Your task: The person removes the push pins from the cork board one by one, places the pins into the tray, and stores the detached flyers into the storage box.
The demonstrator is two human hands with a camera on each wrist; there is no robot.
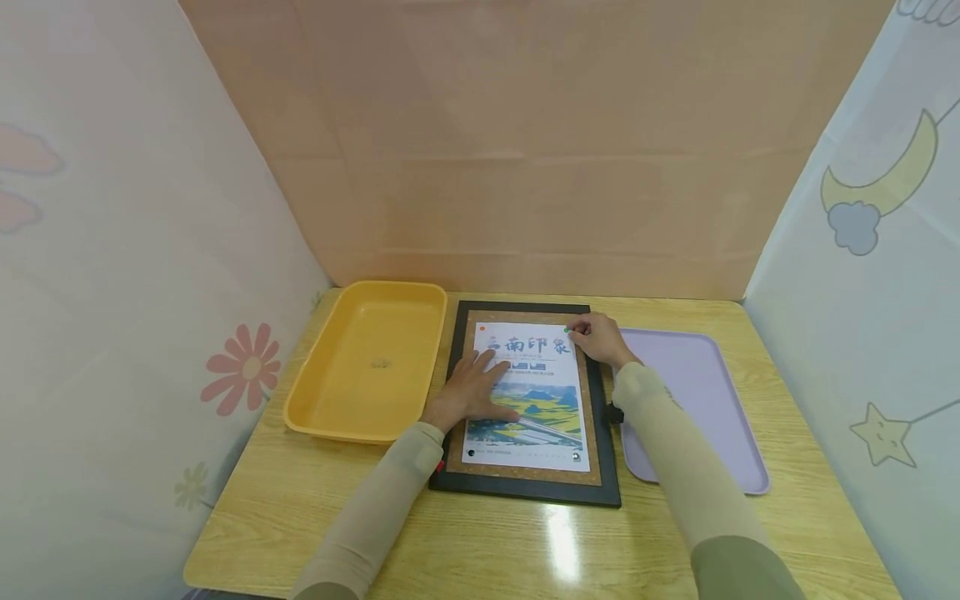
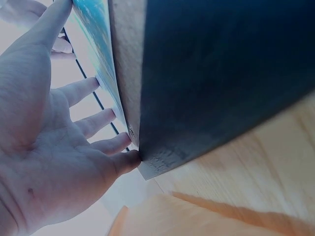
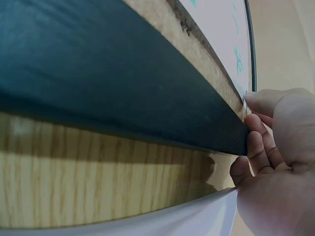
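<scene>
A printed poster (image 1: 525, 400) with blue Chinese lettering and a landscape picture lies on a black-framed cork board (image 1: 517, 479). My left hand (image 1: 468, 390) rests on the poster's left side with fingers spread; the left wrist view shows those fingers (image 2: 81, 91) straight against the sheet and the frame. At the poster's top right corner, my right hand (image 1: 596, 337) pinches a green pushpin (image 1: 567, 330), its fingers partly hiding it. An orange pin (image 1: 482, 328) sits at the top left corner, a black pin (image 1: 471, 453) at the bottom left, and a silvery pin (image 1: 576, 457) at the bottom right.
A yellow tray (image 1: 352, 367) stands left of the board, a lilac tray (image 1: 693, 400) right of it, partly under the right forearm. All stand on a wood-grain table (image 1: 300, 517), with a tan backdrop (image 1: 525, 167) behind and patterned curtains at both sides.
</scene>
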